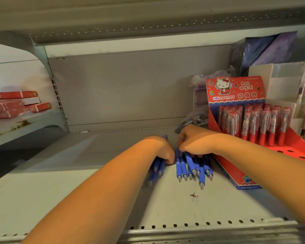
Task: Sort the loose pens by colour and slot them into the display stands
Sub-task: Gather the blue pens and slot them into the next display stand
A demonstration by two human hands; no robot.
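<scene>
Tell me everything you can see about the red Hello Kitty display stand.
The Hello Kitty display stand is red printed cardboard with a blue band and an upright header card showing the cat. It stands on the grey metal shelf, at the right. Red pens fill its back rows; several front holes are empty. Loose blue pens lie beside its left edge, and the right forearm crosses its front.

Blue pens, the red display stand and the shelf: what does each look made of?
Blue pens: apparently plastic, with matte blue grips that could be rubber and clear glossy tips. Display stand: printed cardboard, judging by folded edges and punched holes. Shelf: probably painted metal, pale grey, with perforated front edge and scuffs.
</scene>
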